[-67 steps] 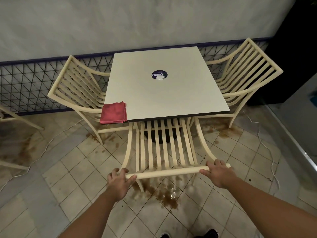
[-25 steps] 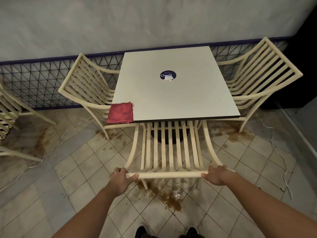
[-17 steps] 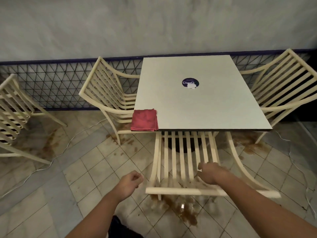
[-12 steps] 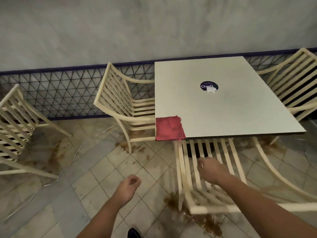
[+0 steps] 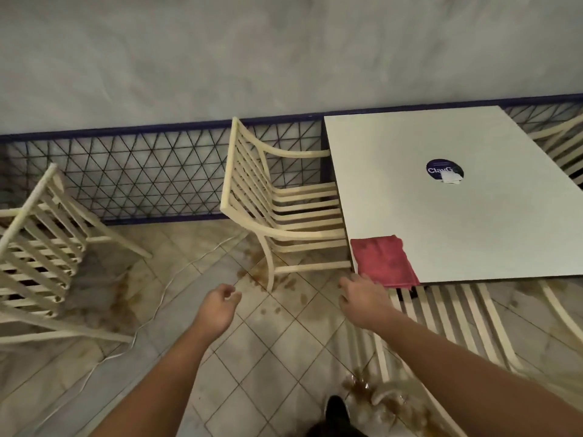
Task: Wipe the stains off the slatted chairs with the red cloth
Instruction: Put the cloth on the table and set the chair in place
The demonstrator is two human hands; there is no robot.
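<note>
- Hands both hold nothing: the right hand (image 5: 362, 299) is stretched out with its fingers loose and slightly spread, and the left hand (image 5: 219, 305) hangs over the floor with its fingers loosely curled.
- Right hand sits just at the near edge of the red cloth (image 5: 383, 261); whether it touches the cloth cannot be told.
- Red cloth lies folded flat on the near-left corner of the table (image 5: 457, 222), its near edge hanging a little over the table's rim.
- Right forearm crosses above the near chair (image 5: 457, 313), whose pale slats run out from under the near side of the table.
- Brown stains (image 5: 388, 402) smear the nearest end of that chair's slats, blurred in the view.
- Black shoe (image 5: 336, 408) shows just left of those stains.
- Side chair (image 5: 274, 209) is tucked against the left side of the table, its seat slats running under the top.
- Tiled floor (image 5: 268, 310) between the hands carries brown spots, thickest around the side chair's near leg.
- Round dark sticker (image 5: 441, 170) sits toward the far middle of the table, a white scrap over its lower right.
- Third chair (image 5: 34, 247) stands well apart on the far left, and a fourth chair (image 5: 568, 146) shows partly at the right edge.
- Thin white cable (image 5: 151, 313) trails over the floor.
- Wire mesh fence (image 5: 142, 175) runs along the far side below a pale wall.
</note>
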